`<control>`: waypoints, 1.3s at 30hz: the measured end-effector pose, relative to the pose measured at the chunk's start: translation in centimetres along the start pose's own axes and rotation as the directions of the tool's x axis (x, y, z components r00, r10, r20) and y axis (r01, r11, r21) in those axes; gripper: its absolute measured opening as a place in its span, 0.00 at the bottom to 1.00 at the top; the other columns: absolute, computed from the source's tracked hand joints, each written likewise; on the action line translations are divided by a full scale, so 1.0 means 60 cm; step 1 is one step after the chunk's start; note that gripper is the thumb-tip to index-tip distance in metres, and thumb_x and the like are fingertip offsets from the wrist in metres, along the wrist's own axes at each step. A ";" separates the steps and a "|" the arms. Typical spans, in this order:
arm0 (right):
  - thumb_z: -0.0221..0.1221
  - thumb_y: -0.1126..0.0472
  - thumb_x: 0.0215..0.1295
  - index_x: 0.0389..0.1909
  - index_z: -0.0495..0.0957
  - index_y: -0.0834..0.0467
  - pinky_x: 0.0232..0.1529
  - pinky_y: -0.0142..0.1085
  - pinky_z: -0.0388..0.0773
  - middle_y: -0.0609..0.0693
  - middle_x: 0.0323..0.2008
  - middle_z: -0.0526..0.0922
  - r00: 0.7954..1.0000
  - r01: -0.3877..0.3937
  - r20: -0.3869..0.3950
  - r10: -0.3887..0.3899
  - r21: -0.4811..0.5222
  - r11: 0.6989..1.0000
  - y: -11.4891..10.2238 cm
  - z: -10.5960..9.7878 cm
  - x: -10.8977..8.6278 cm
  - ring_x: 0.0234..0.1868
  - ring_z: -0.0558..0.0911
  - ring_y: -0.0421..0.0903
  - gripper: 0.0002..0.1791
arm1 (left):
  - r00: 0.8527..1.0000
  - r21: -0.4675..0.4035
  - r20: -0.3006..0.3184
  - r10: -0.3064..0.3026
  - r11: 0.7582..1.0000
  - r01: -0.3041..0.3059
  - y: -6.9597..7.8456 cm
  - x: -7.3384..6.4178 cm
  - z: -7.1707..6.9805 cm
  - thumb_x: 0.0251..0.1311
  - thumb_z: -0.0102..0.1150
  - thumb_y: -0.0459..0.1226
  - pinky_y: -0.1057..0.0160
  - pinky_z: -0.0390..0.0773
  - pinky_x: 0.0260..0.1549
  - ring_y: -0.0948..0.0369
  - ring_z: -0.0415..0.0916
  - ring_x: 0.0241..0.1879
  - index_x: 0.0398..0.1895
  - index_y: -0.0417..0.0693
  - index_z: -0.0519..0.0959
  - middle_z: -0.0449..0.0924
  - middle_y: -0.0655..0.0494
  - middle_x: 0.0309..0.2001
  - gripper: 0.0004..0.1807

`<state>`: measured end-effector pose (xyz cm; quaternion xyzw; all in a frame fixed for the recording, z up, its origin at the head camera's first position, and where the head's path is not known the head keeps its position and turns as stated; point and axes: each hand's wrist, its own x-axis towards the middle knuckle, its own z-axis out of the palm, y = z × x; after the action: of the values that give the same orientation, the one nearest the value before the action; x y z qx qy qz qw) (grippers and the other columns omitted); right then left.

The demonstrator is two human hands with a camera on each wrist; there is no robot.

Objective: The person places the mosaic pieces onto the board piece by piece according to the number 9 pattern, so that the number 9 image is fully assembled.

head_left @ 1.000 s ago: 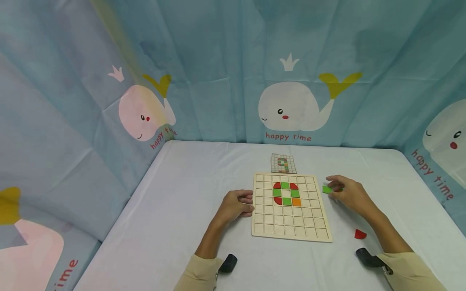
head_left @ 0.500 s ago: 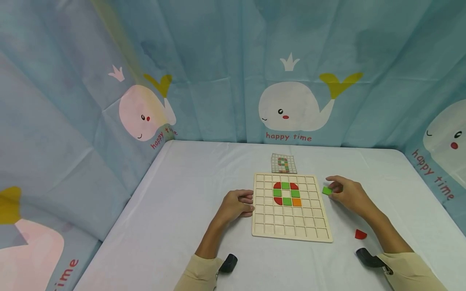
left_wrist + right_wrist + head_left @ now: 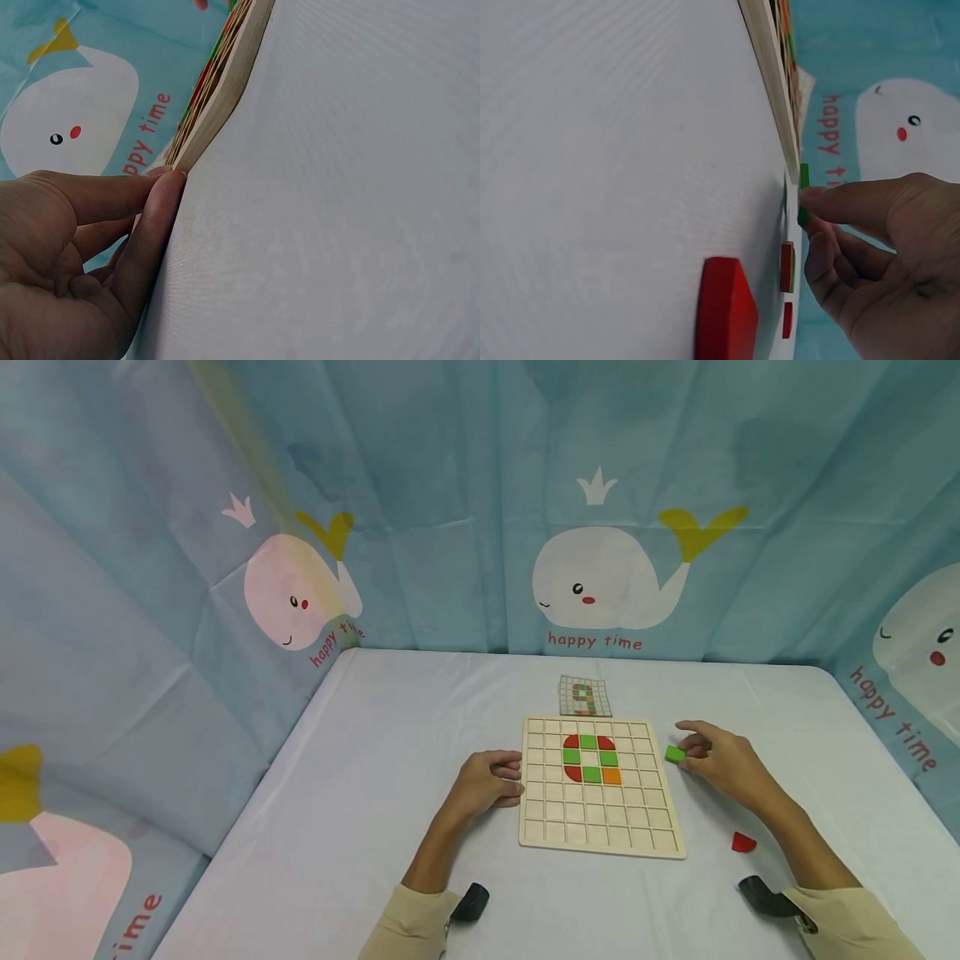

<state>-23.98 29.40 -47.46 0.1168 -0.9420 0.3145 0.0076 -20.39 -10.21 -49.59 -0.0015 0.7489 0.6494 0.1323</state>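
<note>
My right hand (image 3: pixel 718 764) pinches a green square tile (image 3: pixel 675 754) between thumb and finger, just right of the wooden grid board (image 3: pixel 600 837). In the right wrist view the tile stands on edge at the fingertips. My left hand (image 3: pixel 482 783) touches the board's left edge with thumb and fingertips set apart. On the board, red quarter-round tiles (image 3: pixel 573 773), green square tiles (image 3: pixel 591 775) and one orange tile (image 3: pixel 611 776) form a ring. A small pattern card (image 3: pixel 583 697) lies behind the board. One red quarter-round piece (image 3: pixel 743 842) lies near my right forearm.
Past the near red piece, the right wrist view shows a tile (image 3: pixel 787 266) and another red piece (image 3: pixel 787 321), hidden in the head view. Black wrist devices (image 3: pixel 471 903) sit at both cuffs. A whale-printed blue curtain (image 3: pixel 450 568) borders the white table (image 3: pixel 390 760).
My right fingers have drawn together on the green tile, which has tilted and shifted slightly. A red piece glimpsed behind those fingers is now hidden. My left hand stays at the board.
</note>
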 end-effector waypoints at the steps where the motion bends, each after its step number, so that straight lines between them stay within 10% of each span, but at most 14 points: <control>1: 0.66 0.69 0.65 0.69 0.74 0.67 0.38 0.28 0.82 0.62 0.48 0.88 1.000 0.004 -0.004 -0.004 0.001 1.000 -0.001 -0.001 -0.001 0.47 0.85 0.54 0.31 | 1.000 0.002 -0.001 0.001 1.000 -0.001 0.000 0.000 0.000 0.58 0.70 0.21 0.61 0.93 0.39 0.58 0.86 0.44 0.68 0.37 0.79 0.82 0.42 0.54 0.32; 39: 0.72 0.70 0.62 0.66 0.78 0.64 0.41 0.30 0.86 0.47 0.45 0.88 0.973 0.225 0.034 -0.230 0.110 0.968 -0.086 0.021 -0.034 0.44 0.83 0.42 0.30 | 1.000 0.015 0.000 0.008 1.000 -0.008 -0.005 0.001 -0.001 0.57 0.70 0.21 0.61 0.93 0.38 0.58 0.86 0.44 0.68 0.37 0.79 0.82 0.43 0.53 0.32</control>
<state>-20.78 25.09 -45.58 0.2317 -0.9045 0.3578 0.0157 -20.43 -10.29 -49.87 0.0025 0.7536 0.6444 0.1297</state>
